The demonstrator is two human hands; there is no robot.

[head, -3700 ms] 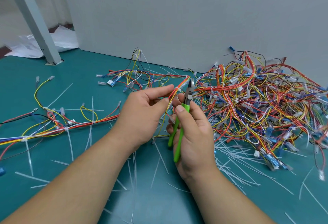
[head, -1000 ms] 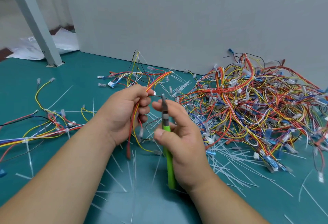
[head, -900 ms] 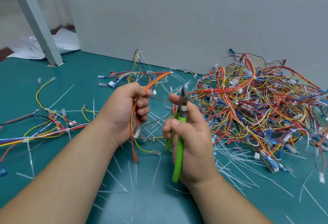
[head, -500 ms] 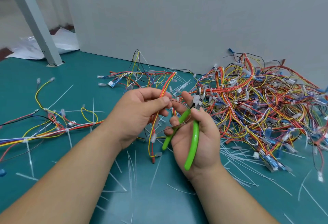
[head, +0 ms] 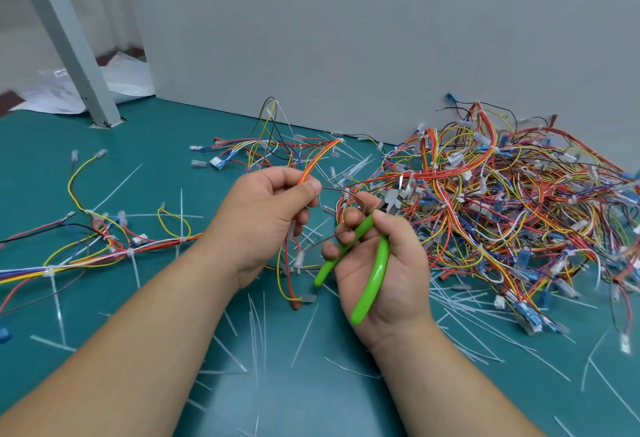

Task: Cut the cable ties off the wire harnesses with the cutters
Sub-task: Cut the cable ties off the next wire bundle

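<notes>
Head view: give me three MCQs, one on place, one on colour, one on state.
1. The big harness pile lies: A at far left; B on a shelf; C at right, against the wall.
2. The handles of the cutters are: A green; B red; C black.
3. The cutters are: A lying on the table; B gripped in the right hand, handles spread; C gripped in the left hand.
Key: 1 C, the tangle reaches the wall's foot at right. 2 A, both handles are bright green. 3 B, the right fingers curl round them, handles apart.
</notes>
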